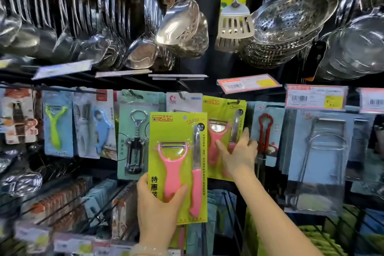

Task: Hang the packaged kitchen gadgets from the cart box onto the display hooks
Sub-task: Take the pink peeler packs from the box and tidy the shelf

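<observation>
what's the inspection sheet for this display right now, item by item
surface: black hook rail with price tags.
job's things: green peeler-and-knife pack held off the hooks; matching pack already hung.
clutter: corkscrew pack, red opener pack, slotted turner, strainers.
hands: left hand grips the held pack's bottom; right hand rests flat on the hung pack.
cables: nothing seen.
surroundings: packed store shelves below; cart box not in view.

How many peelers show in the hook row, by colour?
Pink: 2, one in the held green pack gripped by the left hand, one in the hung green pack touched by the right hand.
Lime green: 1, on the blue card.
Total: 3
</observation>
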`<action>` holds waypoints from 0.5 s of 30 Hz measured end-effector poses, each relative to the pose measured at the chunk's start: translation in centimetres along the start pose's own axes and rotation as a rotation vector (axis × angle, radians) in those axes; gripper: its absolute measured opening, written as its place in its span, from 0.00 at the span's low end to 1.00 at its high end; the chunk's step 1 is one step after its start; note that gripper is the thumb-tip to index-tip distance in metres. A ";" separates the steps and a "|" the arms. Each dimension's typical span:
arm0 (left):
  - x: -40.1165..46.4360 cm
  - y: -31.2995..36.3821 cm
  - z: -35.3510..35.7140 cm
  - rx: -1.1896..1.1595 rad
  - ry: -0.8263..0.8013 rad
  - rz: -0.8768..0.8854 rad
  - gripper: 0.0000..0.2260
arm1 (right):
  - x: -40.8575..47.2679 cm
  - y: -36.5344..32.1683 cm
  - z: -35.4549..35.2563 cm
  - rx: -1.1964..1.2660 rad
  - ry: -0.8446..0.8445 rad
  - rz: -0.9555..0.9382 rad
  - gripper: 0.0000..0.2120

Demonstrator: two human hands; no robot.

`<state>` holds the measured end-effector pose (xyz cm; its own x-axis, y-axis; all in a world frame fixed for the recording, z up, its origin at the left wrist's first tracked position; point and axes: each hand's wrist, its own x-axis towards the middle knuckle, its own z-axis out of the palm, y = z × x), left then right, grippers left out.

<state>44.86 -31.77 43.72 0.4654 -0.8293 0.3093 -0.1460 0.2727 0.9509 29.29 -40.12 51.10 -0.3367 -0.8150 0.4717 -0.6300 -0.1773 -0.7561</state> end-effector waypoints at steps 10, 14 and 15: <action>-1.9 -0.6 3.2 0.030 -0.183 0.172 0.38 | -10.6 1.9 -1.6 0.447 -0.149 -0.145 0.44; -2.8 0.3 4.2 0.004 -0.240 0.333 0.37 | -10.0 2.5 -3.4 0.420 -0.058 -0.154 0.43; -2.9 0.9 4.4 -0.001 -0.243 0.361 0.37 | -9.7 2.4 -3.9 0.410 -0.043 -0.164 0.43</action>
<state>39.51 -31.26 43.67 0.1662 -0.7713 0.6144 -0.2604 0.5666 0.7818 28.31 -30.48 46.53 -0.2203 -0.7785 0.5877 -0.3404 -0.5032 -0.7943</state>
